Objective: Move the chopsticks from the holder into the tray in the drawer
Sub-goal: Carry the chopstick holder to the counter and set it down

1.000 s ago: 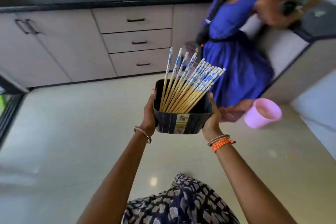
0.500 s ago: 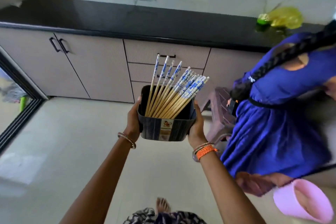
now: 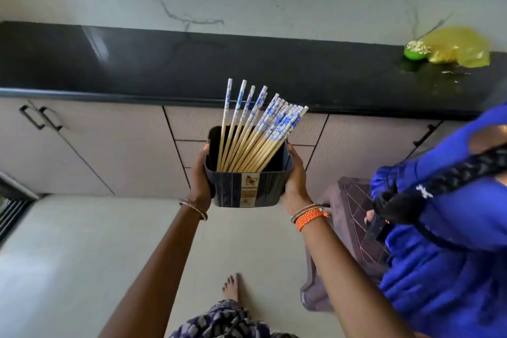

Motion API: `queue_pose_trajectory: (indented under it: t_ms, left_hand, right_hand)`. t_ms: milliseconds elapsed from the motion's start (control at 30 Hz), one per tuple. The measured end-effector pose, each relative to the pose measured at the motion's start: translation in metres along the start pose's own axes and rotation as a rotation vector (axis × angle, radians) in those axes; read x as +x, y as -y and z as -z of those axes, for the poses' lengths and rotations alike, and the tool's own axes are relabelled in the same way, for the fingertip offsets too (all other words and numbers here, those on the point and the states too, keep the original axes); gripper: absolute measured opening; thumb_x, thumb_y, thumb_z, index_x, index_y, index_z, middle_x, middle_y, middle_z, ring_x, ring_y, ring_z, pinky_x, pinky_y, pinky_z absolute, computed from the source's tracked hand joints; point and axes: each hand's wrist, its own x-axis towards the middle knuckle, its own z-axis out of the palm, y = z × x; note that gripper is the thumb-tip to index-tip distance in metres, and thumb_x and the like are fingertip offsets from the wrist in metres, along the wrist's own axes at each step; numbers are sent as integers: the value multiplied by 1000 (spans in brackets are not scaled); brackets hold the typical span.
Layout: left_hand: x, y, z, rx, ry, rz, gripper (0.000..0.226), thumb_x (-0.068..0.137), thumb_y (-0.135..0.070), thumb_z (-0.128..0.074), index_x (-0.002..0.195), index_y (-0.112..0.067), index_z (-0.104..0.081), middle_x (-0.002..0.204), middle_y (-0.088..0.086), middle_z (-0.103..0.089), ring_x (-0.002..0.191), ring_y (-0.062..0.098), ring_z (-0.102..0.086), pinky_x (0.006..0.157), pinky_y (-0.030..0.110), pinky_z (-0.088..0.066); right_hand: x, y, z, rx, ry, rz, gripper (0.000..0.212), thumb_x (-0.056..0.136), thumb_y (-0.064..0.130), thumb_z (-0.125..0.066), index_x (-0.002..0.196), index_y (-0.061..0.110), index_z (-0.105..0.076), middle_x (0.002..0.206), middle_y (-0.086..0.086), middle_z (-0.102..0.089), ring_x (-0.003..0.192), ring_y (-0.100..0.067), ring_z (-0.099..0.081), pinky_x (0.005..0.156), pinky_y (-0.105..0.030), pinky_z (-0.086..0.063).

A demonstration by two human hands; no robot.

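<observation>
Counter (image 3: 192,63) loomed nearer than before, both hands, left (image 3: 201,173) and right (image 3: 295,175), grasped the holder (image 3: 247,189) (chopsticks (image 3: 255,129) fanned rightward), drawers (image 3: 189,123) behind, closed, stool (image 3: 354,206) and person in blue (image 3: 439,228) at right

Person in blue (image 3: 439,228) and stool (image 3: 354,217) crowd the right; floor (image 3: 82,241) left open

Both hands, left hand (image 3: 201,173) and right hand (image 3: 295,175), grip the holder (image 3: 248,186) of chopsticks (image 3: 255,132).
</observation>
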Motion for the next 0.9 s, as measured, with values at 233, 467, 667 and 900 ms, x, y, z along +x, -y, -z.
queue_pose_trajectory:
  t_ms: [233,467,667,900]
  left_hand:
    - [141,5,-7,58,-71,46,37,98,-27,-25,86,-21,-60,71,-12,-73,67,-1,-66,63,19,-53]
    - [262,16,-25,26,-136,23,35,96,-21,-30,73,-23,-56,70,-7,-58,68,5,-54,67,23,-45]
    - [378,34,-36,-44,-162,59,33,95,-24,-31,81,-18,-60,79,-1,-63,82,18,-57,80,33,-47]
    - [487,57,-36,8,-164,106,32,93,-29,-34,92,-26,-66,97,-1,-66,100,20,-58,90,36,-47]
  right_hand:
    - [130,31,-36,65,-7,60,43,100,29,-36,127,1,-54,117,-14,-63,113,-33,-56,101,-45,-42]
    - [248,52,-53,99,-77,124,28,100,19,-37,105,14,-64,106,-9,-66,106,-28,-60,105,-47,-39]
    - [367,62,-64,139,-54,150,29,97,17,-39,101,14,-67,107,-13,-66,109,-31,-59,105,-48,-40]
    - [484,71,-80,154,-84,139,28,82,27,-48,89,23,-75,94,3,-74,98,-16,-65,91,-32,-49]
